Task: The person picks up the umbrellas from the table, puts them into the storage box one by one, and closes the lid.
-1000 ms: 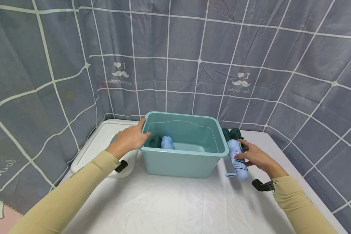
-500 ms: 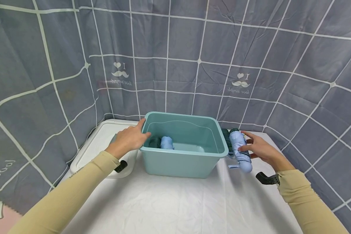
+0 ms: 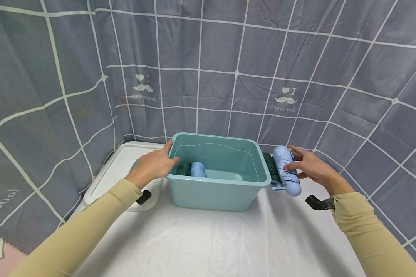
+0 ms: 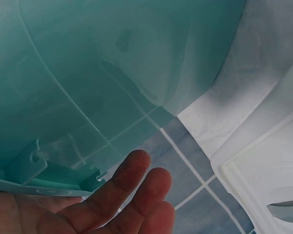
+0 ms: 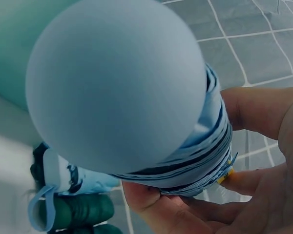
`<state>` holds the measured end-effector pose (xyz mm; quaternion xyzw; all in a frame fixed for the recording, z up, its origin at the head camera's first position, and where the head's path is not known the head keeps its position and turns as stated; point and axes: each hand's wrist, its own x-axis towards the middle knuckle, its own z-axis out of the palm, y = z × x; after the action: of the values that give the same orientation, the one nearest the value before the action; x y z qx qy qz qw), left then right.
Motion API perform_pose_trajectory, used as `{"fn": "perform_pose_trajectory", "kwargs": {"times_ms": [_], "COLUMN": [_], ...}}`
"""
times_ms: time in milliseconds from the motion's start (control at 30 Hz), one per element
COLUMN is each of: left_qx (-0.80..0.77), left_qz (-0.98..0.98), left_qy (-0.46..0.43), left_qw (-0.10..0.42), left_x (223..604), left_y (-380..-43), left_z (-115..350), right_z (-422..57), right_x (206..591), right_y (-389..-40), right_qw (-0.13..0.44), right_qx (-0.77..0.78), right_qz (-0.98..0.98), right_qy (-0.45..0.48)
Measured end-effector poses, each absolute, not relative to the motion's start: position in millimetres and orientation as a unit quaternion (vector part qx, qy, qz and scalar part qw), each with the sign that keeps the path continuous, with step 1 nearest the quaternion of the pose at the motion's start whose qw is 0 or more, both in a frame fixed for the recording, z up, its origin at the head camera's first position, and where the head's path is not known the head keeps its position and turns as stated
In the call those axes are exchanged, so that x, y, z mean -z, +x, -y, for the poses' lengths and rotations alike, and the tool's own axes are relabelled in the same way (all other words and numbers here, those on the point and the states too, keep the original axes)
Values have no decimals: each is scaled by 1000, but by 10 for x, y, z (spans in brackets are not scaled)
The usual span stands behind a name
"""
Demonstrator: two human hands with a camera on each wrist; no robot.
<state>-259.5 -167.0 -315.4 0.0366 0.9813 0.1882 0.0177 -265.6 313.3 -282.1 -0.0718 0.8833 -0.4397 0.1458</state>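
A folded light blue umbrella (image 3: 283,161) is in my right hand (image 3: 310,167), gripped between thumb and fingers. Its rounded end (image 5: 117,87) fills much of the right wrist view. Beyond it, a dark green folded umbrella (image 3: 271,167) lies beside the teal storage box (image 3: 213,194); the right wrist view shows another light blue umbrella (image 5: 95,179) next to several green rolls. My left hand (image 3: 154,163) holds the box's left rim, thumb over the edge, other fingers loosely bent outside. Inside the box are a dark green umbrella (image 3: 184,168) and a light blue umbrella (image 3: 198,169).
A white lid (image 3: 119,165) with a grey handle lies left of the box, partly beneath my left forearm. White cloth (image 3: 208,242) covers the table. A grey checked curtain (image 3: 215,92) stands behind and along both sides.
My right hand has carried the light blue umbrella away from me and slightly right, beside the box, revealing more of the green umbrella. The left hand and box stay put.
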Motion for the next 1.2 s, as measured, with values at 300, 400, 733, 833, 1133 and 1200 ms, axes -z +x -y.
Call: {"fn": "perform_pose_trajectory", "kwargs": {"times_ms": [300, 400, 733, 833, 1133, 1200], "left_qx": [-188, -187, -185, -185, -183, -183], "left_qz": [-981, -982, -982, -982, -982, -982], "left_qy": [36, 35, 33, 35, 31, 31], "left_qw": [14, 14, 19, 22, 21, 21], "left_x": [3158, 3156, 3159, 3163, 3161, 3162], "left_y": [-2591, -2590, -2594, -2599, -2595, -2593], "left_z": [1673, 1672, 1661, 1651, 1672, 1673], "right_z": [-3075, -3052, -2940, -2897, -2669, -2612], "right_x": [2680, 2639, 2488, 2430, 2274, 2263], "right_y": [-2723, -2747, -2783, -2786, -2837, -2854], "right_qw": [143, 144, 144, 143, 153, 160], "right_qx": [443, 441, 438, 438, 439, 444], "right_qz": [-881, -882, -883, -883, -879, -875], "right_qy": [-81, -82, -86, -93, -109, -113]}}
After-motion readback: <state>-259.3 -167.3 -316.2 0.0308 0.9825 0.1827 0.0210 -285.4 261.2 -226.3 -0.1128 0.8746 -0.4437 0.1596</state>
